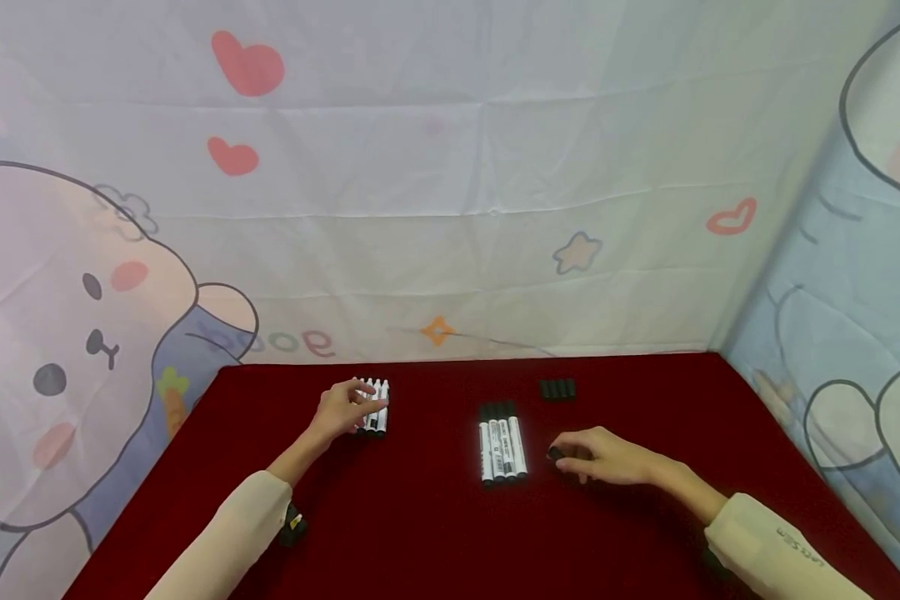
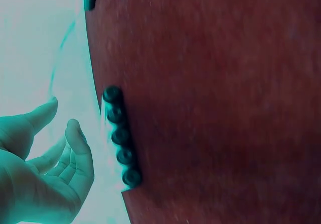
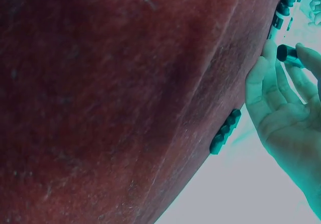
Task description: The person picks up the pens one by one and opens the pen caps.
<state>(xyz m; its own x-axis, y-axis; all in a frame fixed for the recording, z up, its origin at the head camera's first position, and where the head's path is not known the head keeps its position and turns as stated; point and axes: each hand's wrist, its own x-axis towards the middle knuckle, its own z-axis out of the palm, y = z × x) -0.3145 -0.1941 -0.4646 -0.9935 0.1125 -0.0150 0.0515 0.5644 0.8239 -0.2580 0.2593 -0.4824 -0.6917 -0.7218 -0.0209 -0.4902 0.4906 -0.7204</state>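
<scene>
My left hand (image 1: pixel 354 406) hovers with relaxed, straight fingers at a row of several uncapped white markers (image 1: pixel 376 407) on the red table (image 1: pixel 420 533). In the left wrist view that hand (image 2: pixel 62 119) is open and holds nothing, a little apart from the markers' dark ends (image 2: pixel 121 136). My right hand (image 1: pixel 564 457) pinches a black cap (image 1: pixel 554 453) just right of a second row of white markers with black caps (image 1: pixel 501 442). In the right wrist view the fingers (image 3: pixel 268 58) and thumb hold the cap (image 3: pixel 286 54).
A short row of loose black caps (image 1: pixel 557 388) (image 3: pixel 225 131) lies behind my right hand near the table's back edge. A cartoon-printed cloth (image 1: pixel 450 208) walls in the back and both sides of the table.
</scene>
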